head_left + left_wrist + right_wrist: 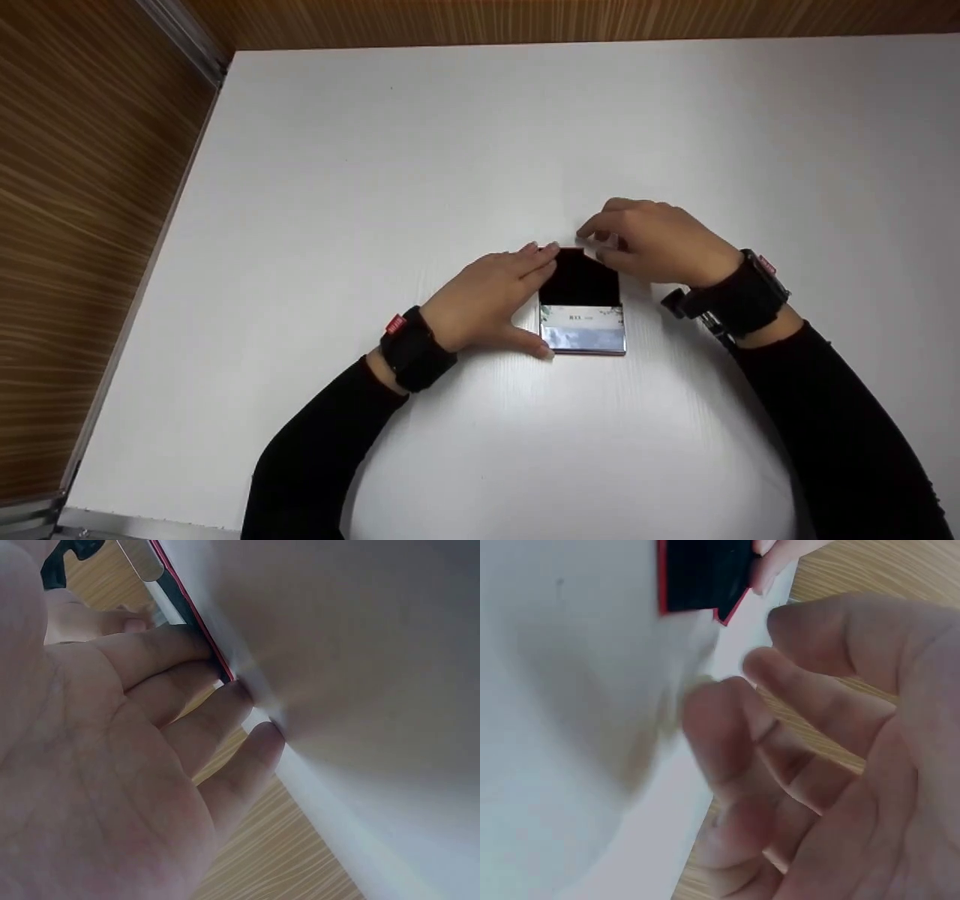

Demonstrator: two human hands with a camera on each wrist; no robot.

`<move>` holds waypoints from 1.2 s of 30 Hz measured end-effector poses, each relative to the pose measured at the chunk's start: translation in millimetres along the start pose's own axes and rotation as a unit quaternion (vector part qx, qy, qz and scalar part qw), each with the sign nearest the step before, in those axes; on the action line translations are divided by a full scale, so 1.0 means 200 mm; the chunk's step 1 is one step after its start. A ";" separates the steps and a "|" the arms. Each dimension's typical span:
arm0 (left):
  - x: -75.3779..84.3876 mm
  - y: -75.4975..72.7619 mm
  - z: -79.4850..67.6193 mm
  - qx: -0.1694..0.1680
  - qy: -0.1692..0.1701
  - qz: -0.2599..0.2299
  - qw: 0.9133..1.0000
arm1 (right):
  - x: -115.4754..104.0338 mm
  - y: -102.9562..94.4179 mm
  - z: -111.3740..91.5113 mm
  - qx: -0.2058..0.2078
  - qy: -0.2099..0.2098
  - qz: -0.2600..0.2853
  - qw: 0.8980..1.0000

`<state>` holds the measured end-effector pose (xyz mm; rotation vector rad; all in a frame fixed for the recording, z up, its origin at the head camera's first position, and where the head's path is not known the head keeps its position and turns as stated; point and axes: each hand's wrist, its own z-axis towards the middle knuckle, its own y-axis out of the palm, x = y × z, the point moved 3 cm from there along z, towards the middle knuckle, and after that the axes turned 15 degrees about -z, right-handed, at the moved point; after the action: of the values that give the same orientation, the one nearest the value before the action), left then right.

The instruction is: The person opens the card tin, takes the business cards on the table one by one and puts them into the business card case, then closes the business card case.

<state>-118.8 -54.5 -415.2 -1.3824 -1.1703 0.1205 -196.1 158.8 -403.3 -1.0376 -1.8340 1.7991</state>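
A flat rectangular black item with red edges (576, 283) lies on the white table (375, 180). A glossy silvery panel (583, 340) covers its near end, under a white printed strip (581, 315) with leafy corners. My left hand (487, 296) rests along the left side, fingers straight, fingertips at the far left corner and thumb at the near left corner. Bent loosely at the far right corner is my right hand (660, 236), thumb and index finger apart. In the right wrist view nothing shows between its fingers; one fingertip (709, 709) is close over the table beside the item.
A wood-grain panel (97, 225) borders the table on the left, and another (487, 22) stands along the far edge. Both wrists wear black bands, the left one (416, 349) with a red tag.
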 end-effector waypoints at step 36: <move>0.00 0.00 0.01 0.034 -0.023 -0.109 0.993 | -0.08 -0.07 -0.05 -0.018 -0.075 0.053 0.996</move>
<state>-119.8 -53.9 -414.9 -1.1905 -1.3365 0.0364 -181.8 154.4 -385.5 -1.0580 -1.9390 1.9608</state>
